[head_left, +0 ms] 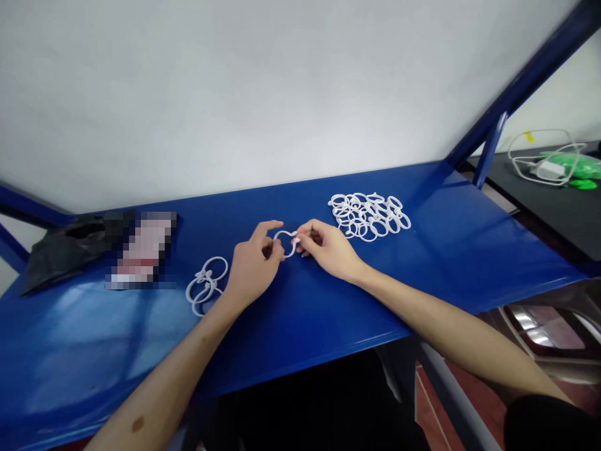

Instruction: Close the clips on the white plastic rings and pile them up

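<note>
A white plastic shower curtain ring (284, 232) is held between both hands above the blue table (300, 313). My left hand (257, 260) pinches its left side between thumb and fingers, with the index finger stretched out above. At the ring's other side, my right hand (326, 247) has thumb and fingertips closed on the ends, which look parted or just meeting; the fingers partly cover them. Beside my left wrist lie several loose white rings (206, 289), overlapping each other. A larger spread of similar rings (369, 219) lies to the right, beyond my right hand.
On the left of the table are a black bag (66, 250) and a blurred-out flat object (145, 250). Blue frame bars (521, 75) rise at the right. A dark surface (539, 200) there bears a white cable with adapter (547, 169) and green plastic (580, 166).
</note>
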Demonstrator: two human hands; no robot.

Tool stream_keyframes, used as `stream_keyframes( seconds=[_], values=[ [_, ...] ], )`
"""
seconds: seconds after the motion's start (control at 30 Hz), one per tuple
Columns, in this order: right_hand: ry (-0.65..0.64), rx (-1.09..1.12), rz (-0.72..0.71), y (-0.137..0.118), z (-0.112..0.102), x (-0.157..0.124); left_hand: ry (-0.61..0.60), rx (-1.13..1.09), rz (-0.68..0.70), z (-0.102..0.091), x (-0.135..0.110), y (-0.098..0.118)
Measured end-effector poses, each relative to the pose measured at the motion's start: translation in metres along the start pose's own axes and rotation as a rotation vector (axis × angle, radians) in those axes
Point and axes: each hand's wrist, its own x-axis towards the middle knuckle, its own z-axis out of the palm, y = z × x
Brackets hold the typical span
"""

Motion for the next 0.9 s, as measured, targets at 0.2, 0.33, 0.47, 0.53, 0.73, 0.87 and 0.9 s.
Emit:
stream_keyframes(
  seconds=[0.2,0.33,0.47,0.53,0.73,0.87,0.9],
  values=[
    [-0.029,0.017,0.013,-0.007,0.004,-0.013,0.071,0.065,-0.034,-0.002,0.0,0.003],
    [0.032,-0.11,-0.075,-0.003,0.007,-0.014,0.075,0.085,-0.042,-0.002,0.0,0.002],
    [0.063,-0.044,-0.047,0.006,0.005,-0.01,-0.037,0.082,0.003,0.006,-0.003,0.001],
    [0.071,-0.011,-0.045,0.008,0.003,-0.008,-0.048,0.115,0.043,0.008,-0.004,0.001],
    [0.102,-0.153,-0.178,0.002,-0.003,-0.008,-0.001,-0.043,0.082,0.004,-0.001,-0.001],
    [0.074,-0.208,-0.232,0.0,-0.006,-0.008,-0.049,-0.216,0.032,0.002,0.001,-0.004],
    [0.069,-0.22,-0.244,0.0,-0.007,-0.007,-0.044,-0.236,0.025,0.003,0.001,-0.005]
  ],
)
